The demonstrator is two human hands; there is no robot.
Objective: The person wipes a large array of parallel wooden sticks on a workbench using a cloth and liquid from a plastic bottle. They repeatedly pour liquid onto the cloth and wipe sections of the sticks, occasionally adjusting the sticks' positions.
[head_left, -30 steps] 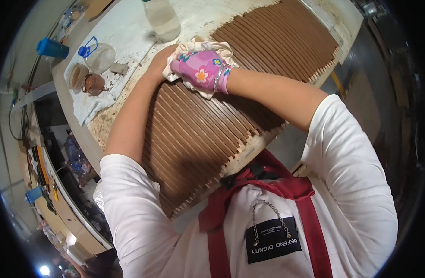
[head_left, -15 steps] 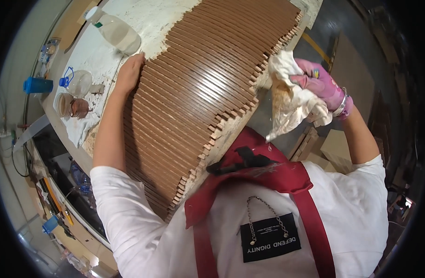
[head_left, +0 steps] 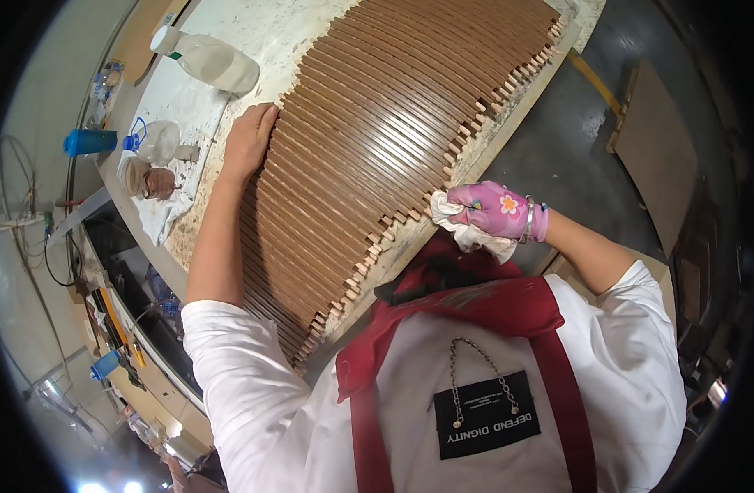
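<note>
Gripping a bunched white cloth (head_left: 475, 238), the right hand (head_left: 490, 212) in its pink flowered glove (head_left: 511, 207) closes its fingers on the folds beside the stepped edge of the brown strips (head_left: 377, 123); whether the cloth touches them cannot be told. The left hand (head_left: 250, 140), bare, lies against the opposite edge with its fingers close together; whether it grips anything cannot be told. Between the hands the strips lie flat, side by side, their long axes slanting from the left hand's side down toward the right hand's, with pale, uneven ends pointing to the right hand. Below and between the hands, a black patch (head_left: 488, 415) on the white shirt (head_left: 410, 394) bears white lettering, upside down in this view. Beyond the left hand stands a bottle (head_left: 221, 66) with a small green label too small to read. The desk (head_left: 299, 25) under the strips is whitish and speckled. To the left of the left hand are a clear jug (head_left: 157, 144) with a blue cap and a reddish-brown container (head_left: 159, 183). Past the right hand stretches a dark grey floor (head_left: 558, 156), with a brown board (head_left: 664, 152) farther right.
</note>
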